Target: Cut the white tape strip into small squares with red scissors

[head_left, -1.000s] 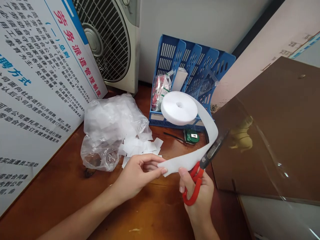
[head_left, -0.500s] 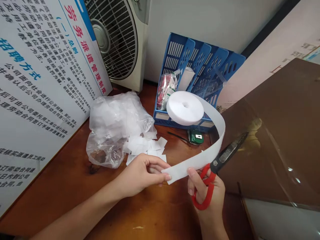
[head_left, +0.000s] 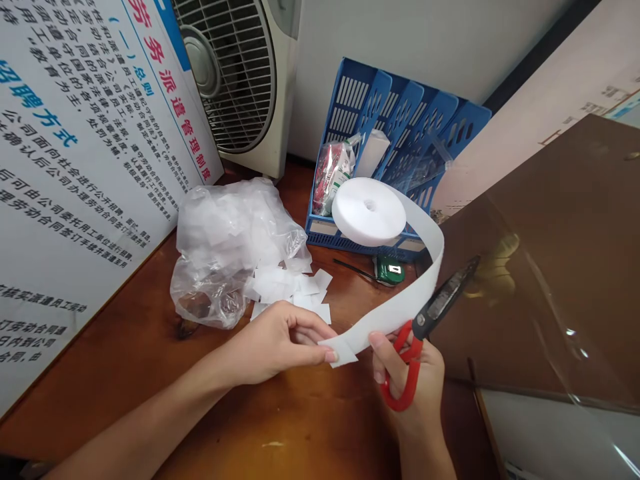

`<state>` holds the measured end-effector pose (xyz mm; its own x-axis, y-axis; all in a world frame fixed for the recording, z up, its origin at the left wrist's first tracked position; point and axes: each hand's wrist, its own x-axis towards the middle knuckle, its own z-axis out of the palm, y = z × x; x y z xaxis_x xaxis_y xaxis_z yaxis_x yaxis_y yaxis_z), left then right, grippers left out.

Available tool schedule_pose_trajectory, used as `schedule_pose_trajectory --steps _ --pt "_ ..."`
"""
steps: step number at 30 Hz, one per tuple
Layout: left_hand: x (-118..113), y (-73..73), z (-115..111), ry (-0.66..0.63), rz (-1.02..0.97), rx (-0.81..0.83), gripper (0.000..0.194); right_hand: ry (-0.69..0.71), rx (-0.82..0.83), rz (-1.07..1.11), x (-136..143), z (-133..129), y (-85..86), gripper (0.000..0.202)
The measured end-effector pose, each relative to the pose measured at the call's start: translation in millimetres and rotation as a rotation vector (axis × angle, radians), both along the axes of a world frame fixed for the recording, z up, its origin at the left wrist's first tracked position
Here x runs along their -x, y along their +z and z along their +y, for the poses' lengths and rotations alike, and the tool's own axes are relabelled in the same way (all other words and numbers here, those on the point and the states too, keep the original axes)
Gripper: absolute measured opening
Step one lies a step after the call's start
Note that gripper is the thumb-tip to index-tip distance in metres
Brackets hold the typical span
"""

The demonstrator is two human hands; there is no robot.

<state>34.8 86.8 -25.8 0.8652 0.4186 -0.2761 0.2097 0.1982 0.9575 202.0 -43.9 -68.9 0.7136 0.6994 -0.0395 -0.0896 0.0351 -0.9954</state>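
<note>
Head view: the strip (head_left: 400, 309) is white, flat and matt. It curves from the roll (head_left: 369, 217), at the front of the blue rack (head_left: 400, 100), to both hands. Left hand (head_left: 285, 343): fingertips clamped on the strip's end. Right hand (head_left: 417, 380): closed on the red-handled scissors (head_left: 413, 360), thumb at the strip. Rack contents: packet (head_left: 333, 177), white block (head_left: 371, 153). Clear bag (head_left: 233, 227): contains white pieces.

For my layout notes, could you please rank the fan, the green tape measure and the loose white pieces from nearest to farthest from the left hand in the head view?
From the left hand:
1. Loose white pieces, just beyond it.
2. Green tape measure, farther out, to its right.
3. Fan, at the back left.
</note>
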Motion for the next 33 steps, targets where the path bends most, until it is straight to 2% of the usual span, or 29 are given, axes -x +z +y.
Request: schedule_pose_trajectory --steps 5,12,17,19,21,23,26,29,33 --pt "-2.9 -4.7 -0.5 0.099 0.009 0.044 0.026 -0.014 0.013 -0.024 6.0 0.4 1.9 0.041" --pt "-4.2 -5.1 0.3 0.181 0.037 0.064 0.027 -0.076 0.058 -0.035 21.8 2.4 -1.3 0.036" --pt "-3.7 -3.4 1.1 0.19 0.028 0.103 0.029 -0.228 -0.106 0.045 17.1 3.0 2.4 0.029" --pt "-3.5 -2.6 1.8 0.193 0.0 0.124 0.03 -0.31 -0.197 0.008 12.2 2.1 4.8 0.027" --pt "-3.3 -1.6 2.3 0.203 -0.016 0.139 0.029 -0.352 -0.217 -0.036 8.7 0.5 6.1 0.024" --pt "-3.2 -0.5 1.9 0.218 -0.019 0.15 0.028 -0.319 -0.142 -0.071 8.4 -0.7 5.8 0.025" --pt "-4.0 1.1 -1.9 0.225 -0.041 0.145 0.029 -0.177 0.003 -0.129 14.0 -0.4 3.1 0.029" --pt "-5.5 1.8 -8.0 0.21 -0.063 0.089 0.027 -0.065 0.055 -0.154 22.5 1.6 1.0 0.029" --pt "-6.9 -0.4 -13.1 0.223 -0.067 0.046 0.027 -0.069 0.052 -0.06 29.6 3.2 1.9 0.03"
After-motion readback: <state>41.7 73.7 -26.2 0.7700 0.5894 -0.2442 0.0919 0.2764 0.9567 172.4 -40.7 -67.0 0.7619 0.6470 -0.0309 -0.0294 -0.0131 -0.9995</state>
